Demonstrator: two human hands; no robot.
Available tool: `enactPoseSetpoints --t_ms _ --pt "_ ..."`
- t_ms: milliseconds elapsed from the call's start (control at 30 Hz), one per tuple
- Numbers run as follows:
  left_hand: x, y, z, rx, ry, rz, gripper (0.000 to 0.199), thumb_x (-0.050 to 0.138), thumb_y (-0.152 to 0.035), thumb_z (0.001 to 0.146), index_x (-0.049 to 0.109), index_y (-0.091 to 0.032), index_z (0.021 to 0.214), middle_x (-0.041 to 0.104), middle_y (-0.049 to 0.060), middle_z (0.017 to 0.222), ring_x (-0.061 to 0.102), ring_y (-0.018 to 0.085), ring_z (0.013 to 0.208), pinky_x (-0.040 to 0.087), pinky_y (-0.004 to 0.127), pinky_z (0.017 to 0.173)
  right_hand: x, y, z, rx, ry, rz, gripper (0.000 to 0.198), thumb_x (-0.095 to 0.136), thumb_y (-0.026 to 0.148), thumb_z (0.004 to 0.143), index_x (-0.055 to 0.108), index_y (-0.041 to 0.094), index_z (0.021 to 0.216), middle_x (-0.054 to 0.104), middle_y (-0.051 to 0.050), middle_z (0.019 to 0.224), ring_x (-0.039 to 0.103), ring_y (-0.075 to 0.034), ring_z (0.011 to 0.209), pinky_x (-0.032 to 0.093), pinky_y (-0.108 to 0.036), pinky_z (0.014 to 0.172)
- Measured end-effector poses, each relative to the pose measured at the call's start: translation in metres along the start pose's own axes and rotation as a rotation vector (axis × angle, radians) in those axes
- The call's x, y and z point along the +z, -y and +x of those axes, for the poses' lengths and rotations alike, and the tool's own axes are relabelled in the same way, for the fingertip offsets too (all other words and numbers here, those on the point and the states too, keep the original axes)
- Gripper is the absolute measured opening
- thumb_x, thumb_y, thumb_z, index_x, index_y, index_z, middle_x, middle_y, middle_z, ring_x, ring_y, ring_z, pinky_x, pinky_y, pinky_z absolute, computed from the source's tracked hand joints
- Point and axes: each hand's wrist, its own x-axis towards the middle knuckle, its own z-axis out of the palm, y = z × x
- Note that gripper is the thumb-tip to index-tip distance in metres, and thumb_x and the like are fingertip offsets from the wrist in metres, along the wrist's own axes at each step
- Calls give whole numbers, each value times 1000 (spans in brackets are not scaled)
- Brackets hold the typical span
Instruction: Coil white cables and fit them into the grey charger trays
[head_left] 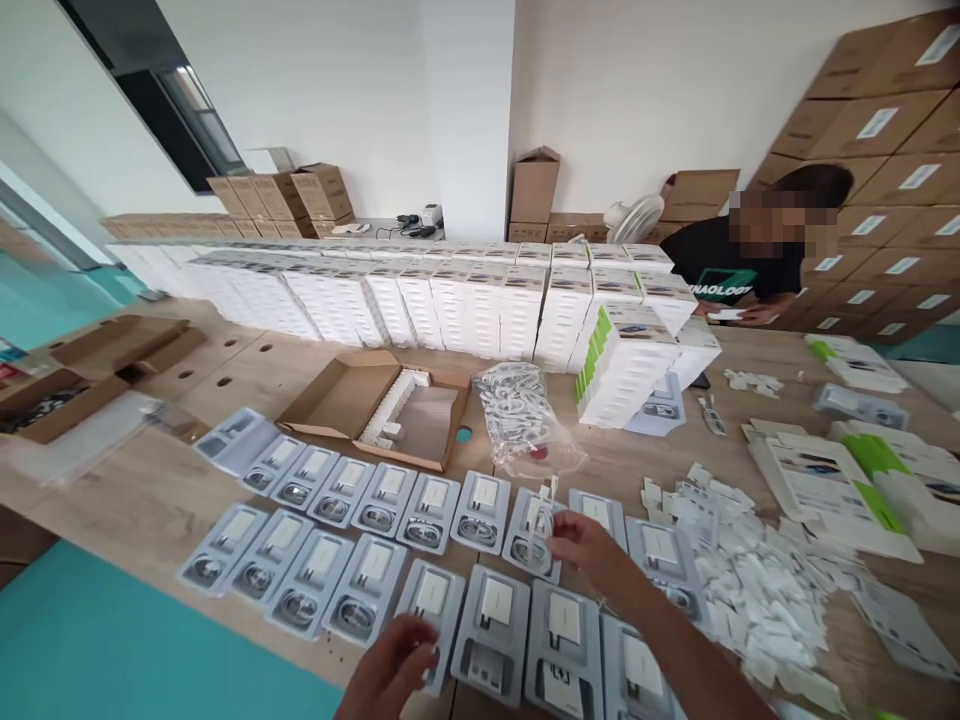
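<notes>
I see the right hand [583, 548] on the right of the near half of the table [161, 480], reaching in from the near right, its fingertips pinched together on a white cable bundle [541, 515]. The bundle's long axis runs roughly far to near; its plug end points far and slightly right, and the looped part hangs toward the near side, over a far-row tray [517, 505]. From my view I cannot tell whether it touches that tray.

The left hand [397, 660] is lower and nearer, about half open, fingers curled and pointing right; I see nothing in its grip. It overlaps a near-row tray [448, 600], and I cannot tell whether it makes contact.

The trays stand in 2 rows running left to right, each with its long axis mostly far to near. On the left side they slant, far ends leaning right. Each white charger [497, 603] sits in a tray's far half; many near halves hold a coiled cable [354, 618].

Beyond the rows lie a plastic bag of cables [517, 410] and, left of it, an open carton [337, 395]. To the right spreads a heap of white pieces [757, 580].
</notes>
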Motion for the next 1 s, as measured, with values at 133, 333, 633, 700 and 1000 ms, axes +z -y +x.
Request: enactPoseSetpoints --t_ms 133,333,633,700,1000 --pt "27 -36 14 16 367 -158 36 55 -52 86 52 -20 103 60 7 104 65 21 89 51 27 61 83 14 -48 13 169 554 20 67 31 76 64 16 89 62 -1 69 52 -12 59 38 -24 57" --pt "0 -40 13 6 489 -54 29 59 -45 85 50 -18 92 55 -2 77 54 8 52 30 18 39 149 36 -62 -52 47 608 21 69 29 77 65 17 94 66 -2 79 54 -12 64 39 -23 56" --pt "-59 -14 19 -138 539 -259 47 50 -64 83 42 -19 74 57 0 74 49 7 52 22 19 44 189 38 -50 5 -281 168 23 66 37 78 59 18 90 61 -1 71 56 -16 62 42 -26 55" --pt "-67 -7 23 -136 442 -183 51 51 -67 81 36 -19 67 49 -3 65 41 6 51 21 19 46 193 40 -54 12 -481 -171 27 66 37 79 59 19 99 59 0 73 55 -16 62 43 -28 59" --pt "-69 4 37 -88 428 -48 56 45 -75 77 31 -22 65 35 -7 56 29 7 47 16 23 45 209 72 -58 -209 -276 -1201 10 53 19 89 62 20 85 65 -5 83 62 -21 77 38 -28 62"
